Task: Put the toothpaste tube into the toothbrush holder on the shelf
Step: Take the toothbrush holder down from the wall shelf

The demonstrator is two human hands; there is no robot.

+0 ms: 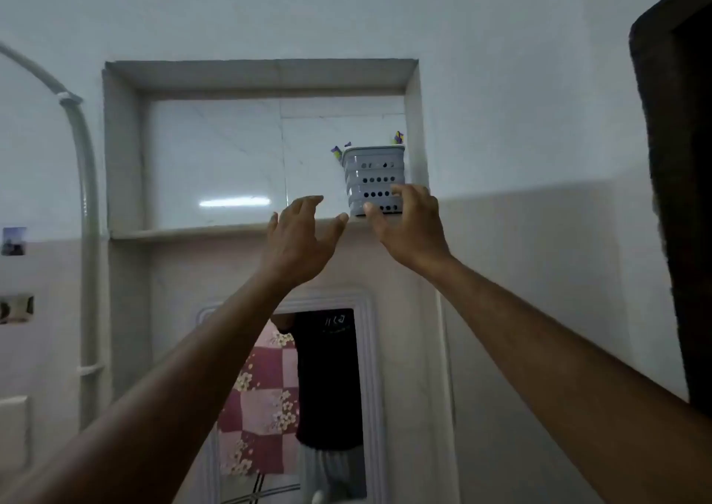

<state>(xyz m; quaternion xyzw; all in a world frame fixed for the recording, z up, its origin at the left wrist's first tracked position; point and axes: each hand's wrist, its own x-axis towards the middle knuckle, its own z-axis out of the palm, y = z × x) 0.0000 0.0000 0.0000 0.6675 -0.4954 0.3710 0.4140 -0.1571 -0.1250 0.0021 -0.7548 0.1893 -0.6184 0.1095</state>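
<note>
One grey perforated plastic toothbrush holder (373, 180) stands on the recessed marble shelf (185, 231). Two hands: left hand (298, 239) grip open, empty; right hand (408, 224) grip spread at the holder's base.

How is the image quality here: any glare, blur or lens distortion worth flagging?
Head view: dim, flat indoor light; a bright streak of glare on the niche's glossy back tile; the wide-angle lens bows the pipe and stretches both forearms at the edges; left hand and right hand are slightly soft; the holder and its holes read clearly.
</note>
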